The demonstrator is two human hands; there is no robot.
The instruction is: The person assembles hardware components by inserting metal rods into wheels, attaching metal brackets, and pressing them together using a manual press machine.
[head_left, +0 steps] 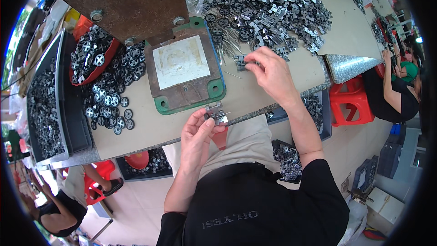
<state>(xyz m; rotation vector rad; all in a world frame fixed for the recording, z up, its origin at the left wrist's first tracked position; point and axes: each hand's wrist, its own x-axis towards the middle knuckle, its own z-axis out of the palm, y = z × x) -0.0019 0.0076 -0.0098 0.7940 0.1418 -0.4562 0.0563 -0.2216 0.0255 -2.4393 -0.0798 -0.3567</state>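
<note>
My left hand (196,132) is closed on a small silver chassis-like part (216,114), held just in front of the press's base. A thin pin sticks out from that part's right side, and a dark round piece shows by my fingers. Up and to the right, my right hand (273,75) has its thumb and forefinger pinched at a similar silver-and-black part (239,63) on the table. Beyond it lie loose thin metal pins (231,41) and a large heap of silver-and-black parts (273,9).
A rusty press (132,4) stands over its green-edged base plate (182,64). Black wheels (109,102) lie left of it, beside a red bowl (91,54) and a dark bin (59,109). Red stools (350,102) stand beyond the table edge. Other people sit at both sides.
</note>
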